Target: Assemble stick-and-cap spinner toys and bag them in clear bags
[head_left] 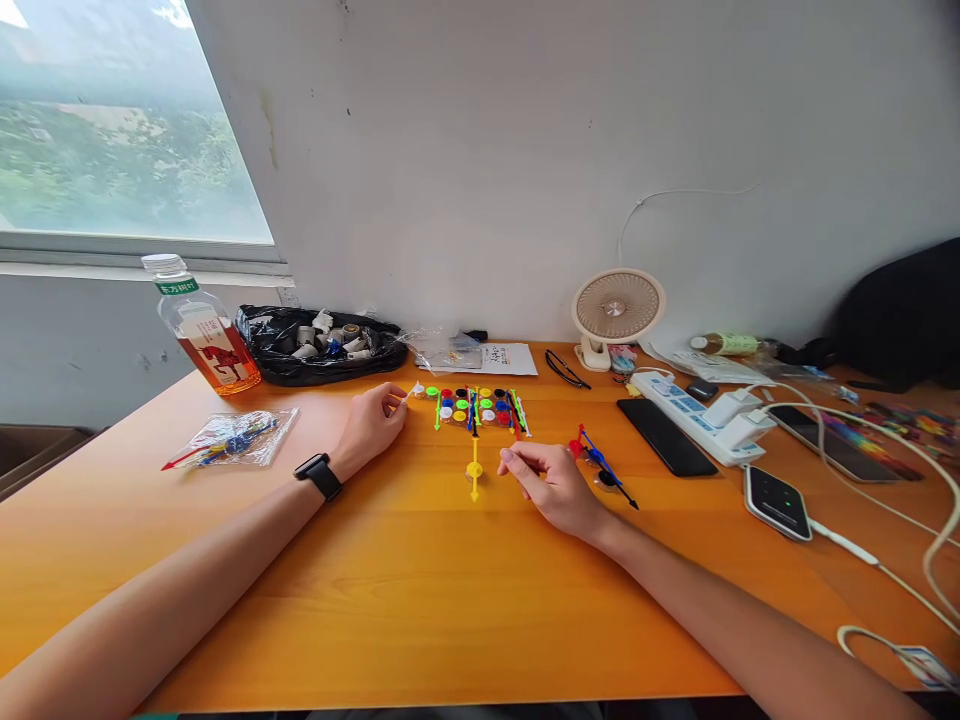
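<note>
My left hand (375, 428) is closed, thumb and fingertips pinching a small white arrow spinner (417, 390) at the left end of the group. Beside it are rows of coloured plastic discs (463, 404) with green, blue, black and red arrows lying among them. A yellow arrow spinner (474, 469) lies apart in front of the rows, its tip towards me. My right hand (553, 485) hovers just right of it, fingers curled and pressed together; what they hold, if anything, is hidden. Behind that hand lie blue and black arrow spinners (600, 460).
A clear bag of arrows (244, 438) and a tea bottle (214, 340) stand left, near a black plastic bag (322, 368). At the back are a small fan (616, 308) and glasses (566, 368). Rightwards lie a phone (666, 437), a power strip (686, 412) and cables.
</note>
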The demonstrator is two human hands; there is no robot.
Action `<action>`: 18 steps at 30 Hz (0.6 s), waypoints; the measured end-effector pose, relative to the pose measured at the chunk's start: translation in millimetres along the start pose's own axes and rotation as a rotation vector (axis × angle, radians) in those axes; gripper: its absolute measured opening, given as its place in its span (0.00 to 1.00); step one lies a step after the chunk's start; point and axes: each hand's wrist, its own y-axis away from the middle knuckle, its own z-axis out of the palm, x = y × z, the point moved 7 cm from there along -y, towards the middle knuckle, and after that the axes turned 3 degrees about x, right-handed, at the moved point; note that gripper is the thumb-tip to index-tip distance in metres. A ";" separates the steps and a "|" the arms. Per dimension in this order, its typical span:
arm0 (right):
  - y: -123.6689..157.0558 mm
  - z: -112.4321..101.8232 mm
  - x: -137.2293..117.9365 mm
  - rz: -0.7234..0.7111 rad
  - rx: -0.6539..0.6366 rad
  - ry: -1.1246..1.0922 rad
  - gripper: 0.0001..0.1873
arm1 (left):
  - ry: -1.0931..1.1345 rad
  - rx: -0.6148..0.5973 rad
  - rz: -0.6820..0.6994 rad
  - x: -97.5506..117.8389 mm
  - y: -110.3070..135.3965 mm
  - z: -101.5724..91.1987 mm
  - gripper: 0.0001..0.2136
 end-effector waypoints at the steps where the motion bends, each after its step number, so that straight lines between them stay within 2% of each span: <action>1: -0.1 0.1 0.0 0.002 -0.001 0.001 0.26 | 0.001 0.000 -0.002 -0.6 -0.1 0.1 0.10; 18: 0.5 1.4 -2.4 0.002 -0.018 0.041 0.28 | -0.004 0.007 0.028 3.1 1.8 -2.0 0.09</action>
